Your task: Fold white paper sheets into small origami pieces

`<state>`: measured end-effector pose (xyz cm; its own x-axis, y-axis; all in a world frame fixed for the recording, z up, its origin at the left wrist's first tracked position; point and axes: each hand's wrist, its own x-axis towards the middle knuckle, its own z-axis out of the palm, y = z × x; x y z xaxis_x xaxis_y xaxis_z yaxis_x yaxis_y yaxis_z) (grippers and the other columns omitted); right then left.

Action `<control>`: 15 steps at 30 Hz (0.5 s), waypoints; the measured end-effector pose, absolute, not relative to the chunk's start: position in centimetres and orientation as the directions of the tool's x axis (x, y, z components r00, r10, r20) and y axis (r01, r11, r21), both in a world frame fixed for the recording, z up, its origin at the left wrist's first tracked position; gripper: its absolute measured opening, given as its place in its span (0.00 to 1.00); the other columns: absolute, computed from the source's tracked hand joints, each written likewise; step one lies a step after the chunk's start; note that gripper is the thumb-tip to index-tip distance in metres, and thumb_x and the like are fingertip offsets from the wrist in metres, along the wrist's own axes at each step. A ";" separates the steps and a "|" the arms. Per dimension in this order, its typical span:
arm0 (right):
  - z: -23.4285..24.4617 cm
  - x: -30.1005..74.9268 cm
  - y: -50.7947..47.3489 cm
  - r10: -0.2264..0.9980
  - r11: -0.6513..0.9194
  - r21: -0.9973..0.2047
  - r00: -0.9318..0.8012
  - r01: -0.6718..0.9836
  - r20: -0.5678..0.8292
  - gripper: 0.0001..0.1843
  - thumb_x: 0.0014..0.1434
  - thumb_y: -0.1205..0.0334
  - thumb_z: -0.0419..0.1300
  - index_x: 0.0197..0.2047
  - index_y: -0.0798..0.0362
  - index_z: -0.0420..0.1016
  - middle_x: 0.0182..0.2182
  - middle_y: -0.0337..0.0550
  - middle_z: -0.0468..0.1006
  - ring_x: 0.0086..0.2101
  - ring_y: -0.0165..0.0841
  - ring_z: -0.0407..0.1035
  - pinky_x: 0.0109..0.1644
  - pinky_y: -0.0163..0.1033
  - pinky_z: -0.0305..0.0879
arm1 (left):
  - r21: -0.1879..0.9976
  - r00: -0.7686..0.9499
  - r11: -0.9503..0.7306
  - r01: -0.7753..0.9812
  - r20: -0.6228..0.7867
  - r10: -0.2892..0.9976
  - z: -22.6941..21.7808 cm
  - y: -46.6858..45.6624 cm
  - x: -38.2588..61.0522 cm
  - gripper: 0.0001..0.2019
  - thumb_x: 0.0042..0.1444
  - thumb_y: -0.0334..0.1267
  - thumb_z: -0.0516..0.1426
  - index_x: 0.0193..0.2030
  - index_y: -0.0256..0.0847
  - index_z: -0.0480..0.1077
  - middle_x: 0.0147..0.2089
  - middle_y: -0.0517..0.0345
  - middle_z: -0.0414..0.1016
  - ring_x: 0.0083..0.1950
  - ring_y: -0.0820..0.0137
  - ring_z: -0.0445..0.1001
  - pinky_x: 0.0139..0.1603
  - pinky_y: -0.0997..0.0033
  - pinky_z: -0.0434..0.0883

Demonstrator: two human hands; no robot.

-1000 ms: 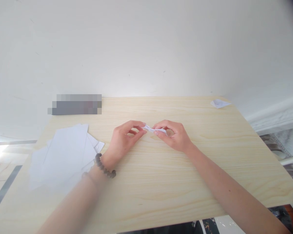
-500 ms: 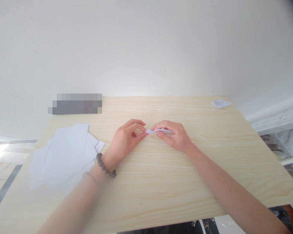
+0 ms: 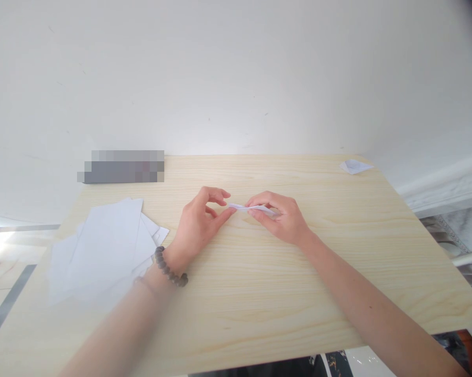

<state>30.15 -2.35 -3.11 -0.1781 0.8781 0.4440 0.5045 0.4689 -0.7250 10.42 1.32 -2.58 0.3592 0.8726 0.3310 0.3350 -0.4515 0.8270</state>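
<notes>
Folded paper (image 3: pixel 261 209) is held over the desk (image 3: pixel 259 288). Right hand (image 3: pixel 283 214) pinches it, seemingly for steadiness; left hand (image 3: pixel 199 215) has thumb at its end, fingers parted, grip unclear. Loose sheets (image 3: pixel 104 235) lie left, apparently within reach.

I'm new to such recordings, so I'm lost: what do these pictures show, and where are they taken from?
No machine here: a person works bare-handed, filmed by a camera worn on their head, looking forward and down. The right hand pinches a small folded paper; the left hand has its thumb at the other end, though whether it grips is unclear. On the table lie a pile of white sheets at the left and a paper shape near the far right corner.
</notes>
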 end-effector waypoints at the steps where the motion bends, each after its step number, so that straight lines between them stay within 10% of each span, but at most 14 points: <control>1: -3.1 30.2 -2.3 0.884 0.455 -0.724 -0.164 0.519 0.438 0.04 0.55 0.65 0.58 0.36 0.53 0.72 0.33 0.40 0.77 0.31 0.27 0.69 0.32 0.32 0.62 | 0.822 0.358 -0.470 0.322 0.354 0.864 -2.6 1.4 10.4 0.08 0.51 0.37 0.59 0.36 0.40 0.64 0.43 0.56 0.72 0.40 0.71 0.73 0.30 0.75 0.72; 15: -3.1 30.2 -2.2 0.869 0.478 -0.706 -0.168 0.523 0.465 0.04 0.56 0.65 0.58 0.36 0.52 0.72 0.33 0.41 0.77 0.32 0.28 0.70 0.34 0.33 0.64 | 0.698 0.477 -0.581 0.419 0.375 0.795 -2.6 1.4 10.2 0.06 0.55 0.39 0.56 0.37 0.42 0.73 0.46 0.56 0.72 0.28 0.77 0.70 0.30 0.75 0.71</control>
